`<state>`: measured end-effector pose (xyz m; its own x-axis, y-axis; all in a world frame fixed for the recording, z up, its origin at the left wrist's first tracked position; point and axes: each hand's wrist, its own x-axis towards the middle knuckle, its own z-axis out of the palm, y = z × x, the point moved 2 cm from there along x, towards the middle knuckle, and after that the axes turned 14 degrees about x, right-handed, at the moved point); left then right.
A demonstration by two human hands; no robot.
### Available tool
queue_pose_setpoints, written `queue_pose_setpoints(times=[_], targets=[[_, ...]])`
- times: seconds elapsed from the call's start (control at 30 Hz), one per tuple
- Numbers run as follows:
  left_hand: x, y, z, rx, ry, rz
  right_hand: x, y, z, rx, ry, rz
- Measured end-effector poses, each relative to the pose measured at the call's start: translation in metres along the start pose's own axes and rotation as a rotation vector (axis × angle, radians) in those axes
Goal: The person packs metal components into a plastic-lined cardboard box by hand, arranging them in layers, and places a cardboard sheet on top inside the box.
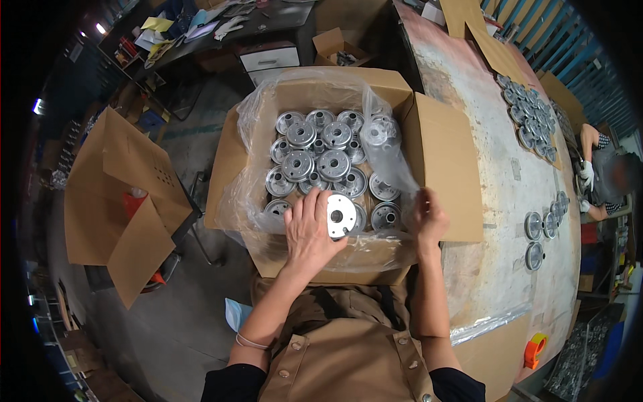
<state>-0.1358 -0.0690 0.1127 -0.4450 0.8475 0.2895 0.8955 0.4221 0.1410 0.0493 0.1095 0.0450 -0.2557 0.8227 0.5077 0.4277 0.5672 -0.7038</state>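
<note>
In front of me stands an open cardboard box (375,276) lined with a clear plastic bag (395,167). Inside it, silvery round metal hubs (297,165) sit in rows, some stacked on a lower layer. My left hand (312,231) is closed around one metal hub (341,216), its flat drilled face with a central hole turned up, over the near part of the box. At the box's right side, my right hand (430,218) pinches the edge of the plastic bag, which stretches from there up over the right-hand hubs.
A worn worktable (469,281) on the right carries grouped hubs (529,114), several loose ones (534,226) and an orange tape dispenser (534,351). Beyond it, a gloved person (606,171) works. Another open carton (127,194) stands left. A cluttered dark desk (268,27) is behind.
</note>
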Motion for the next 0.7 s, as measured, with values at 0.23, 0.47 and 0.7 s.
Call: queue_pose_setpoints(times=[0.23, 0.47, 0.7], targets=[[0.009, 0.003, 0.002, -0.037, -0.048, -0.004, 0.014, 0.052, -0.02, 0.094, 0.197, 0.188], [0.075, 0.021, 0.042, -0.072, -0.088, 0.084, 0.015, 0.044, -0.012, -0.086, 0.14, 0.123], [0.135, 0.038, 0.132, 0.035, -0.19, 0.128, 0.015, 0.033, -0.011, -0.072, 0.129, 0.064]])
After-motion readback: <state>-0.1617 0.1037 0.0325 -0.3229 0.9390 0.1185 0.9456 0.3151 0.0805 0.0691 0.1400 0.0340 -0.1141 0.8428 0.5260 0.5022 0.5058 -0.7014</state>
